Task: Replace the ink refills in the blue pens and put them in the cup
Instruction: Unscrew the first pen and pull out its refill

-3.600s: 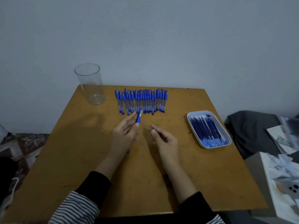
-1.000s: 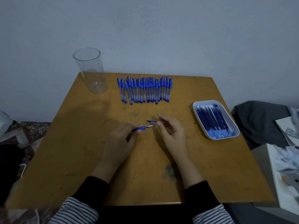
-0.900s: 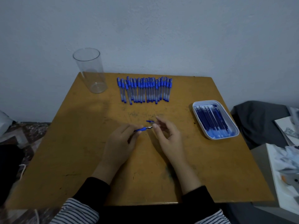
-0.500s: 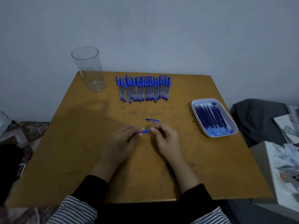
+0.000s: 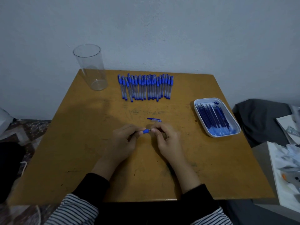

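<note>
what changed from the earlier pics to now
The left hand carried its pen from beside the pen row back toward the person. The cap came off and was let go; it now lies on the table. The right hand, empty before, now pinches the pen's tip end. The cup, pen row and refill tray stayed put.

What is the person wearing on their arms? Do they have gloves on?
No gloves: the left hand and right hand are bare. Both arms have long sleeves. The left sleeve and right sleeve are black near the wrist, then turn black-and-white striped higher up. No watch or bracelet shows.
</note>
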